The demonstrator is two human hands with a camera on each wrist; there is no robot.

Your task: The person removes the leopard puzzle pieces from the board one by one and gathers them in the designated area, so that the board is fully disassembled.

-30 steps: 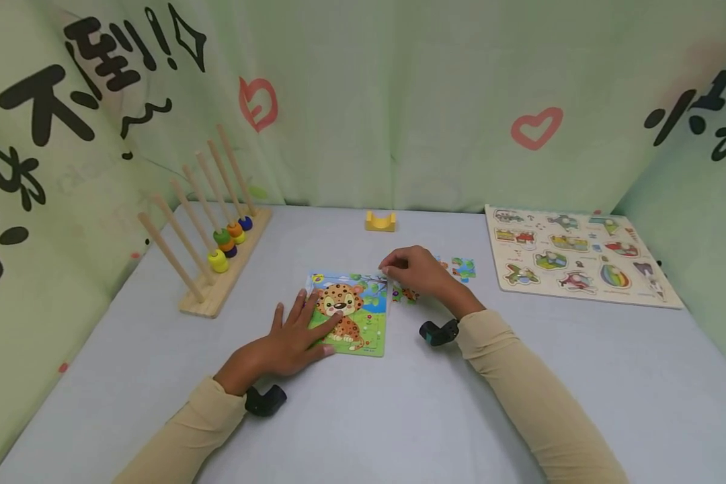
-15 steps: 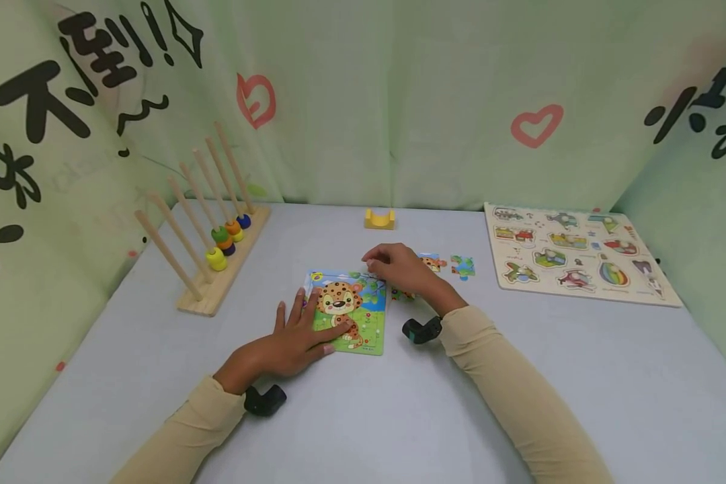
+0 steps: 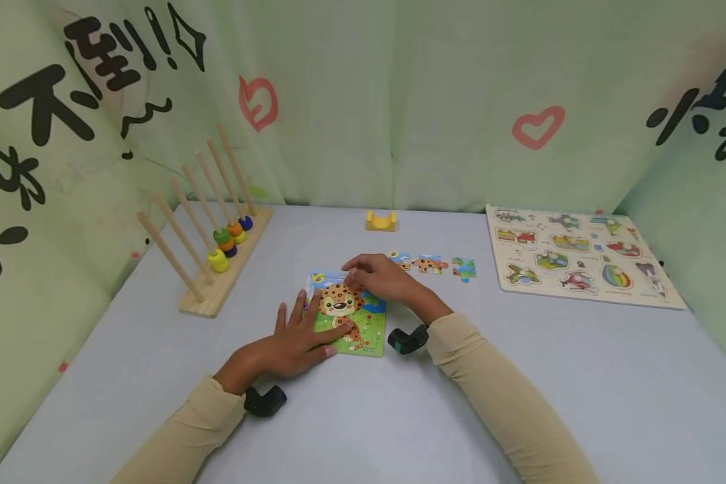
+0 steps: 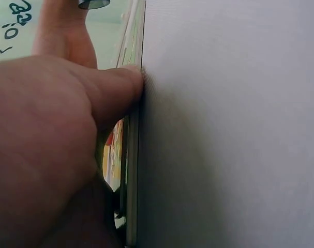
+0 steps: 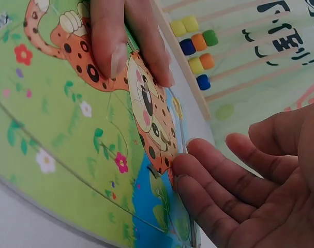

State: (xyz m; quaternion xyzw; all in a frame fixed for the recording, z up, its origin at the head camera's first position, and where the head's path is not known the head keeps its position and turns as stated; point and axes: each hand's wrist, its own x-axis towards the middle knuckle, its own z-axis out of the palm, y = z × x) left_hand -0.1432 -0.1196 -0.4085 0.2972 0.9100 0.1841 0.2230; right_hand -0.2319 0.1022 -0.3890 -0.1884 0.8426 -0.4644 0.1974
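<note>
A green curtain [image 3: 448, 81] with black writing and red hearts surrounds the table [image 3: 363, 430]. At the left stands a wooden rack [image 3: 238, 271] with a row of upright pegs. Rings sit low on some of them: yellow rings [image 3: 218, 261] nearest, then a green ring [image 3: 221, 236] on top of an orange and a blue one, then an orange ring [image 3: 234, 228] over a yellow one, and a blue ring [image 3: 245, 223] farthest back.

Next comes the left hand [image 3: 290, 346], ungripped, its fingers spread flat over the left part of the leopard puzzle [image 3: 369, 335]. The puzzle lies flat on the table between the two hands, with seams between the pieces that fill its picture.

The right hand [image 3: 378, 277] is released too, its fingers loosely bent and their tips touching the puzzle near its top edge. Behind it, well apart, sits a yellow block [image 3: 380, 222] with a scooped top. Just beyond the right hand lie loose puzzle pieces [image 3: 464, 268], the leftmost partly hidden by it. At the far right, a board [image 3: 635, 296] carries small coloured pictures, among them a striped balloon [image 3: 615, 275]; whether they are pieces set in slots is too small to tell.
</note>
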